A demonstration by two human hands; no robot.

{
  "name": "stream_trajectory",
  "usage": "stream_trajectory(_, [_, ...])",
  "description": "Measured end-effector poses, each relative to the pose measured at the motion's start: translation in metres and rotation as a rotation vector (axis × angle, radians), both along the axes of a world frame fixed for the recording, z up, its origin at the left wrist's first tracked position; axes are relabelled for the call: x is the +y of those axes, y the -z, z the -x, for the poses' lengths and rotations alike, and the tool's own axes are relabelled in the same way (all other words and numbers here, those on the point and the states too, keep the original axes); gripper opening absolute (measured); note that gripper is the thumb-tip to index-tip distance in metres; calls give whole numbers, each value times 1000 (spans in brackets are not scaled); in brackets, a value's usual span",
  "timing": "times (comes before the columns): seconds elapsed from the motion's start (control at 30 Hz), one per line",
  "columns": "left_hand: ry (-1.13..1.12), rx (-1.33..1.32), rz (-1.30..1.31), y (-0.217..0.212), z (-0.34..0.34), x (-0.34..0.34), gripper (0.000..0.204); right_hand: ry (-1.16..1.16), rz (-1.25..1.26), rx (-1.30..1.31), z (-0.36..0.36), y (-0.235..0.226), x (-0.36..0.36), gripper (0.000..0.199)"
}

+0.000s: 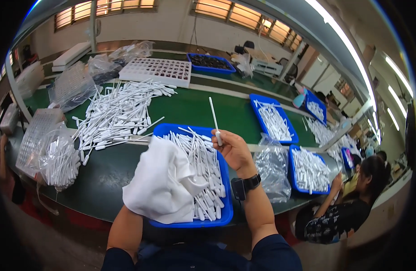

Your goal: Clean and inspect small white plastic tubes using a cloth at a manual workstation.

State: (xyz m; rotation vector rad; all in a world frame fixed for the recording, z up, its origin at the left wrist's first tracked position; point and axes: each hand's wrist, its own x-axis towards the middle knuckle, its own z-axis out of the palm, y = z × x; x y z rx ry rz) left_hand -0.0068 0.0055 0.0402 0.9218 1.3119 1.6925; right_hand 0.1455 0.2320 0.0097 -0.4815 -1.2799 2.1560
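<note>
Upright between the fingertips of my right hand (232,148) is a thin white plastic stick (213,115) with a thicker lower end, which my fingers pinch. A white cloth (160,180) drapes over my left hand, so its fingers are hidden; only my left forearm (125,230) shows below. The cloth covers the left part of a blue tray (228,198) in front of me. Many similar white sticks (208,180) fill that tray, lying mostly lengthwise. My right hand is just above the tray's far right side.
A large loose pile of white sticks (117,110) lies beyond the tray, left. Bagged sticks (59,160) are at the near left. Right are a crumpled clear bag (272,174) and blue trays of sticks (309,169). A white foam tray (156,70) stands behind. Another person (348,203) works at right.
</note>
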Motion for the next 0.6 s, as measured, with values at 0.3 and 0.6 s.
stream_trajectory(0.3, [70, -114, 88, 3, -8, 9, 33, -10, -37, 7, -11, 25, -15, 21])
stream_trajectory(0.6, [121, -375, 42, 18, 3, 26, 36, 78, -198, 39, -6, 33, -32, 19])
